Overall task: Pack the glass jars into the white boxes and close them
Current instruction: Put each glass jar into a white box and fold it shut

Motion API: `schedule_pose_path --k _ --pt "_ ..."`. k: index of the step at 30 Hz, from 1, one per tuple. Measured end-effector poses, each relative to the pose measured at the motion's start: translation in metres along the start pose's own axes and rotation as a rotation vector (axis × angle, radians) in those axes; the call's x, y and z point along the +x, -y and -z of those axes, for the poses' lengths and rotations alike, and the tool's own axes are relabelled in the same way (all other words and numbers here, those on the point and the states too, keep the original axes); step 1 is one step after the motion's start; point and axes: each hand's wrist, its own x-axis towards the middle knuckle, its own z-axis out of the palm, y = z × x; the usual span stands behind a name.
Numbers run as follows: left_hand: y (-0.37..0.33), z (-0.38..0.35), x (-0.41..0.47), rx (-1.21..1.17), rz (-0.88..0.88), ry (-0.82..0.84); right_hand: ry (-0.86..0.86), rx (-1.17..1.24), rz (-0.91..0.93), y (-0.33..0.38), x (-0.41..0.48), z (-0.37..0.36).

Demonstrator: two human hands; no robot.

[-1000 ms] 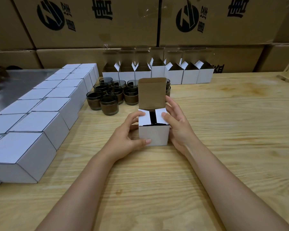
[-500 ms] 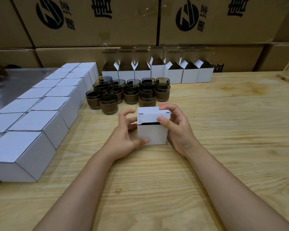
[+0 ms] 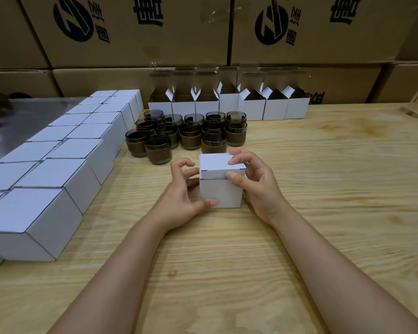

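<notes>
You gripped white box with left hand, right hand pinching lid down; closed boxes lined left edge of worktop, jars and open boxes pending.

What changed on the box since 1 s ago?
The lid of the white box swung from upright down flat over the top; the right hand shifted from the side flaps to pinching its front edge. The left hand still steadies the box. The glass jars and closed boxes stayed put.
</notes>
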Motion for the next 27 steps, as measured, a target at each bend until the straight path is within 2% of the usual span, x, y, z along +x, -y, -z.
schedule_pose_path --k 3,8,14,16,20,22,24,27 --pt "-0.001 -0.001 -0.001 0.051 -0.057 -0.007 0.009 -0.013 -0.002 -0.001 0.000 0.000" --pt "-0.003 0.000 -0.003 0.308 -0.212 -0.056 -0.016 0.084 -0.078 0.001 0.002 0.002" --pt "-0.010 -0.004 -0.002 0.282 -0.272 -0.225 0.047 -0.065 -0.066 -0.002 -0.001 0.003" --pt "-0.013 -0.007 -0.001 0.272 -0.259 -0.258 0.048 -0.041 -0.091 -0.001 -0.001 0.003" --pt "-0.014 -0.010 -0.005 0.257 -0.233 -0.289 0.063 0.164 -0.199 0.004 0.000 0.004" --pt "-0.017 -0.014 -0.007 0.372 -0.195 -0.314 0.046 0.187 -0.216 0.005 0.002 0.003" --pt "-0.023 -0.024 -0.010 0.506 -0.086 -0.371 0.039 0.171 -0.217 0.006 0.003 0.002" --pt "-0.032 -0.038 -0.008 0.480 0.079 -0.486 0.065 0.136 -0.205 0.007 0.002 0.000"
